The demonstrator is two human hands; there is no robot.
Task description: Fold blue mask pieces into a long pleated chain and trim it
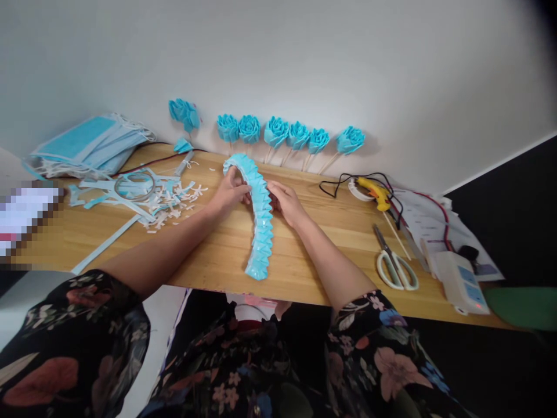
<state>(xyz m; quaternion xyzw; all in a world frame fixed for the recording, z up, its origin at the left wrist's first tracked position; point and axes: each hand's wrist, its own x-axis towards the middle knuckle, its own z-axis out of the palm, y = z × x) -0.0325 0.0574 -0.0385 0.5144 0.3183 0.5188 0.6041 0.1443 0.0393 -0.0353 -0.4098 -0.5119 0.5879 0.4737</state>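
- Through the head view, from my remote seat: pleated blue strip in mid-desk, arched; its upper end curls over to the left, its lower end points toward the near edge.
- My left hand is closed on the strip inside the curl; my right hand grips the outer edge, fingertips partly hidden behind the pleats; I judge the two-sided hold steadies the folds and bend.
- Row of blue flowers on sticks along the wall; they lean there, I suppose, to spare the heads from crushing.
- Left on the desk: stacked masks, paper scraps; apparently pushed aside for working room.
- Right: scissors, handles toward me, perhaps for easy reach; yellow glue gun beyond, its cord looped behind.
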